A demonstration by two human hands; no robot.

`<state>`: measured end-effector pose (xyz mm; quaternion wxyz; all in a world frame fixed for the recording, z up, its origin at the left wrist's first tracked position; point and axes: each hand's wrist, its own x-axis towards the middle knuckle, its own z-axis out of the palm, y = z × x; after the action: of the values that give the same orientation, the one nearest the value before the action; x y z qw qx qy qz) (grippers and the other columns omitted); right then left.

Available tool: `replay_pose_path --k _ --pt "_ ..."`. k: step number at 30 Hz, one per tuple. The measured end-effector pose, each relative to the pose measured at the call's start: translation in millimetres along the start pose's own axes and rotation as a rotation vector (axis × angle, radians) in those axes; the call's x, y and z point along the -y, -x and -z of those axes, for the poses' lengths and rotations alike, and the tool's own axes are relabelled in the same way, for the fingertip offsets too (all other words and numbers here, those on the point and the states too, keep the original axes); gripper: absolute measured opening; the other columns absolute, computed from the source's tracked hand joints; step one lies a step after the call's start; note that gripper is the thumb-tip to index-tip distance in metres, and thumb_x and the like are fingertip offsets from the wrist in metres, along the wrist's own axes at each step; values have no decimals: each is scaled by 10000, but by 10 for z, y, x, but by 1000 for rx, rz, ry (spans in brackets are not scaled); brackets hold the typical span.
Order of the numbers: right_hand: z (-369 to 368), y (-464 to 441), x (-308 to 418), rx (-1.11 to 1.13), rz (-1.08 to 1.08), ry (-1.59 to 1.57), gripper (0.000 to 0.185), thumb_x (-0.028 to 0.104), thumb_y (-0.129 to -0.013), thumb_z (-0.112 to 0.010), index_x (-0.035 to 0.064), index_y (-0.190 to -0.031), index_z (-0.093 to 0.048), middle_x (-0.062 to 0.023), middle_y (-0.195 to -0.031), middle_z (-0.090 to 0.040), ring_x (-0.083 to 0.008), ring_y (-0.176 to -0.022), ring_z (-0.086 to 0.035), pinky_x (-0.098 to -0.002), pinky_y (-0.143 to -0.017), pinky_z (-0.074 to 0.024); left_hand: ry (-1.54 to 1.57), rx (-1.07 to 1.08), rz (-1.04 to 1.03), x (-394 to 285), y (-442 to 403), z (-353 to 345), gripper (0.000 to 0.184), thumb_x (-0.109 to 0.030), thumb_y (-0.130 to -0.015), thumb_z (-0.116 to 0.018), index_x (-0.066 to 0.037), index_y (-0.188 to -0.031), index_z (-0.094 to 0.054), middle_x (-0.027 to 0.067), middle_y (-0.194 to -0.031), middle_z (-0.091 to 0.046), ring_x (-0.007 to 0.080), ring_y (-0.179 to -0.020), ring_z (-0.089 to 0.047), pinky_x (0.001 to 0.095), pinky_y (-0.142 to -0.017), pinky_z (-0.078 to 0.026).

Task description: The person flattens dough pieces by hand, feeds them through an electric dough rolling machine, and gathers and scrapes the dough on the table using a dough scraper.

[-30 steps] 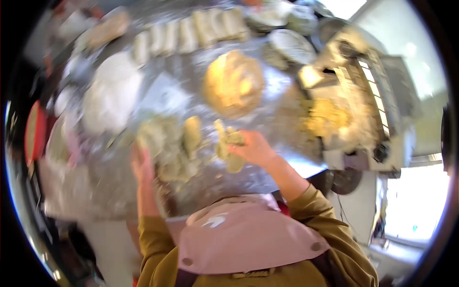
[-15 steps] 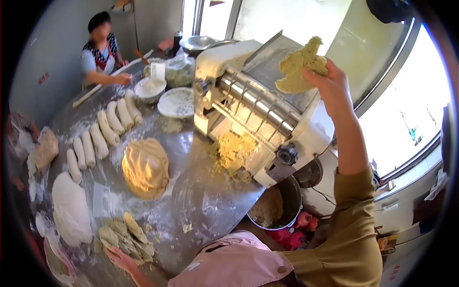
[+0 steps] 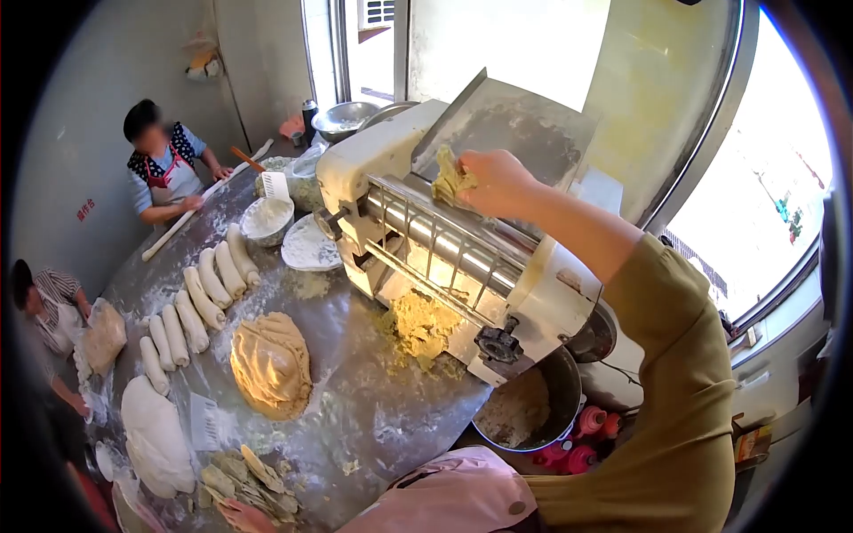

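Observation:
My right hand point(image 3: 498, 182) is closed on a piece of greenish dough point(image 3: 453, 178), just above the rollers point(image 3: 444, 240) of the dough machine point(image 3: 355, 182). At the lower left, my left hand point(image 3: 246, 515) touches the near edge of a pile of greenish dough pieces point(image 3: 253, 480); its fingers are partly in view and look spread. Crumbly yellow-green dough point(image 3: 426, 327) lies below the rollers. A smooth tan dough mound point(image 3: 271, 364) sits on the metal table point(image 3: 355, 444).
White dough rolls point(image 3: 191, 320) stand in a row beyond a white dough lump point(image 3: 155, 435). A scraper point(image 3: 206, 422), flour bowl point(image 3: 267, 218) and floured plate point(image 3: 311, 244) are on the table. A pot point(image 3: 524, 404) stands below its edge. Two people work at the far side.
My right hand has moved from the table, up and over to the machine with greenish dough, and lately lower towards the rollers. My left hand stays by the pile. The view has turned right.

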<state>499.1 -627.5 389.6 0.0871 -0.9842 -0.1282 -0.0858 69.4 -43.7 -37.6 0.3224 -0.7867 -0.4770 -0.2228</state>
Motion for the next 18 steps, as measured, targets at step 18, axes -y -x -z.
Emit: replay_pose_path --k 18 --pt "95 -240 -156 3 -205 -61 522 416 -825 -641 85 -1224 -578 -162 -1199 -604 -315 -1110 -577 -391 -945 -454 437 371 415 -6 78 -150 581 -514 -989 -300 -114 -1393 -421 86 -1370 -471 270 -1252 -444 443 -996 -371"
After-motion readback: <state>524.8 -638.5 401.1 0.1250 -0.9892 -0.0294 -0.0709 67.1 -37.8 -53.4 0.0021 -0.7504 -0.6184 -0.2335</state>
